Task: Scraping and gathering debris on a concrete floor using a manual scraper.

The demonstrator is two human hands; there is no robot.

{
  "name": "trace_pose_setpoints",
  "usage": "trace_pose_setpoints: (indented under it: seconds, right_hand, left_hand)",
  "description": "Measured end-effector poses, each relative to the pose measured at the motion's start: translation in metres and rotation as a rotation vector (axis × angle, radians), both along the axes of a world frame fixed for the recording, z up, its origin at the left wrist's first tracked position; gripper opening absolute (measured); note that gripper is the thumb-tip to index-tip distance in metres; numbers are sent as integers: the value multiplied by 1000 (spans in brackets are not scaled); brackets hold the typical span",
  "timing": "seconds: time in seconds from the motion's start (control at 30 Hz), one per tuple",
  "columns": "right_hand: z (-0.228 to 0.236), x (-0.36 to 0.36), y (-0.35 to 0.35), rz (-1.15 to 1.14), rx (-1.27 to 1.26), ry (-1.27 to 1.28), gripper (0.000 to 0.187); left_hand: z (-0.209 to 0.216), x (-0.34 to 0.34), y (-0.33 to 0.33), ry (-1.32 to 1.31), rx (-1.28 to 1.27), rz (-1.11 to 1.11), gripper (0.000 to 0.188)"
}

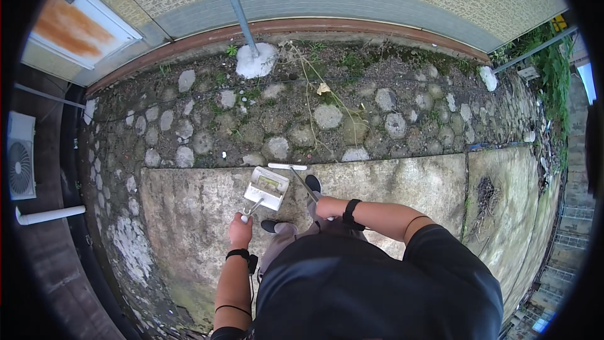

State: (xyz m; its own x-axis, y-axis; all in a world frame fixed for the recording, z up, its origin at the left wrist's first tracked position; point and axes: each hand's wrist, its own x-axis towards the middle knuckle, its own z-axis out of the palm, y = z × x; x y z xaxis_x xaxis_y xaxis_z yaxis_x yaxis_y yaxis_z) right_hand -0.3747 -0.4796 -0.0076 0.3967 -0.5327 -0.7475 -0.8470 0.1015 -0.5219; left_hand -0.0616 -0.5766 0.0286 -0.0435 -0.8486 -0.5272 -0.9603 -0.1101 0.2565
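My left hand (240, 230) is closed around the top of the handle of a white long-handled dustpan (269, 200). The pan hangs or rests ahead of it, left of my feet; whether it touches the ground I cannot tell. Something yellowish shows inside it. My right hand (329, 207) grips the thin stick of a broom (287, 167). Its narrow white head lies just beyond the dustpan, along the far edge of the concrete slab (182, 208). Seen from above, the broom's bristles are hidden.
Past the slab, hexagonal pavers (328, 116) sit in soil with weeds and dry stems (308, 82). A metal pole (236, 3) stands in a white base before the wall. Dark twigs (486, 196) lie on the right. At left are a white pipe (50, 215) and a fan unit (21, 157).
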Motion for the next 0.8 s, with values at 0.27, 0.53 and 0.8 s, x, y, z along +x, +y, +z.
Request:
trace_pose_setpoints:
  seconds: [0.27, 0.53, 0.8]
  right_hand:
    - [0, 40, -8, 7, 104, 53, 17]
    - [-2, 96, -21, 27, 127, -59, 20]
    - [-21, 180, -27, -1, 82, -129, 6]
  left_hand:
    - [-6, 75, 22, 92, -64, 53, 34]
    - [-23, 180, 34, 355, -206, 294, 31]
    - [-15, 256, 55, 294, -207, 379, 31]
